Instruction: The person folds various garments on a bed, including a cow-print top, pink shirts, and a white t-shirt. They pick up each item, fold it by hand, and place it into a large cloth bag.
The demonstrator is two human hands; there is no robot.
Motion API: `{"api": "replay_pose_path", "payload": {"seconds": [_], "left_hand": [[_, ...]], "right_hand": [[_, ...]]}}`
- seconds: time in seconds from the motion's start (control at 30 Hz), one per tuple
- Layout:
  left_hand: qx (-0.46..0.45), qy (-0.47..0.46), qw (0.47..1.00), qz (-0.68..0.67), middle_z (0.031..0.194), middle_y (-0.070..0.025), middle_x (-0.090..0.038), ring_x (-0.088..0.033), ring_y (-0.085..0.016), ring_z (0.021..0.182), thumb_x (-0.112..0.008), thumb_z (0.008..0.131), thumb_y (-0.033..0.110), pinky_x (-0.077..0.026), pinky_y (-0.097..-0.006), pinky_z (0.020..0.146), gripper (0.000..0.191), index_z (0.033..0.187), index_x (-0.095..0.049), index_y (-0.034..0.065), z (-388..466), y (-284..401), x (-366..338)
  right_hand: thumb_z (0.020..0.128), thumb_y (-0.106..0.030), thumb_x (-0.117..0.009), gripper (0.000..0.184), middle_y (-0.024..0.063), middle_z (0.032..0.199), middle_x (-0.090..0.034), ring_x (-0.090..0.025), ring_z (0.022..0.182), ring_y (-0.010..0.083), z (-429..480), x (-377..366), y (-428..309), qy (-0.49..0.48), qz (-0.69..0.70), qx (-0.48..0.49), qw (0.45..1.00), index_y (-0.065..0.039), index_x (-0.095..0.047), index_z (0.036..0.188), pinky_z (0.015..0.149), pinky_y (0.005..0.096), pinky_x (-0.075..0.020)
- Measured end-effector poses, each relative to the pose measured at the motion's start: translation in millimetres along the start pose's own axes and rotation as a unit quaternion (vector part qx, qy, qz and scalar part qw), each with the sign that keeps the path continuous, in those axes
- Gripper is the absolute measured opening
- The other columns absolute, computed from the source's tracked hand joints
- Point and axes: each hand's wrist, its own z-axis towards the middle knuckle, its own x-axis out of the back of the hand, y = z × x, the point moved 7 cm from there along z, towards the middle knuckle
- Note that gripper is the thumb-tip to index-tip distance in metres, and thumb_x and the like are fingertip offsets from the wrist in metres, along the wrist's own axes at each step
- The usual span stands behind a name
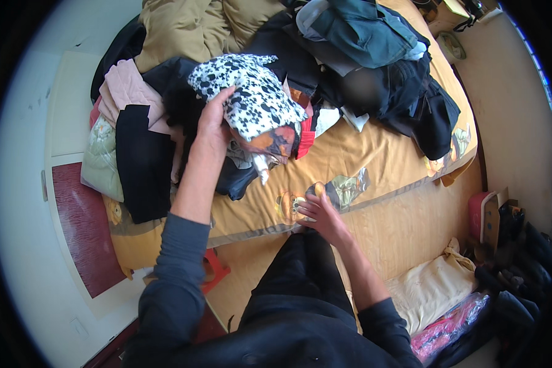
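Observation:
My left hand [216,117] grips the left edge of a folded white cloth with a black pattern [253,92], thumb on top and the other fingers hidden beneath. Under it shows a folded orange and purple print cloth [273,142]; whether the hand holds that too, I cannot tell. A red fabric piece [306,138] sticks out just to the right. My right hand [324,218], fingers spread and holding nothing, is over the near edge of the bed, above the bear print of its yellow sheet [253,216].
Black folded trousers [142,165], pink garments [131,89] and a plastic-wrapped pale green bundle [102,158] lie at the left. Dark clothes [395,92] and a teal garment [365,34] are heaped at the right. A red plastic stool [217,269] stands below the bed edge.

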Motion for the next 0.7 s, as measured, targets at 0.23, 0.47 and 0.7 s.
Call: {"api": "replay_pose_path", "payload": {"seconds": [0.23,0.47,0.7], "left_hand": [[0.052,0.014,0.998,0.029,0.119,-0.0156,-0.073,-0.072,-0.025,0.103,-0.07,0.094,0.026,-0.058,-0.0386,0.094,0.047,0.132,-0.062,-0.001,-118,-63,-33],[0.142,-0.055,0.988,0.015,0.118,-0.0114,-0.071,-0.072,-0.021,0.1,-0.076,0.089,0.024,-0.061,-0.037,0.087,0.052,0.132,-0.06,0.0003,-211,-182,-34],[0.244,-0.107,0.964,-0.023,0.109,-0.007,-0.074,-0.072,-0.019,0.096,-0.079,0.085,0.014,-0.061,-0.0363,0.086,0.039,0.121,-0.066,0.0057,-273,-277,-10]], "right_hand": [[0.101,-0.068,-0.042,0.085,0.0176,0.154,-0.048,-0.048,0.14,0.0379,54,-72,-16,-0.084,0.333,0.114,0.932,-0.003,-0.035,0.155,0.11,0.0594,-0.0443],[0.107,-0.039,-0.041,0.057,0.016,0.151,-0.051,-0.053,0.135,0.031,-54,38,-26,0.043,0.113,0.344,0.931,-0.003,-0.041,0.152,0.116,0.0444,-0.0416],[0.107,-0.037,-0.044,0.049,0.0138,0.147,-0.057,-0.058,0.132,0.0287,-170,91,22,0.024,0.246,0.278,0.928,-0.008,-0.05,0.147,0.114,0.0474,-0.0444]]}}
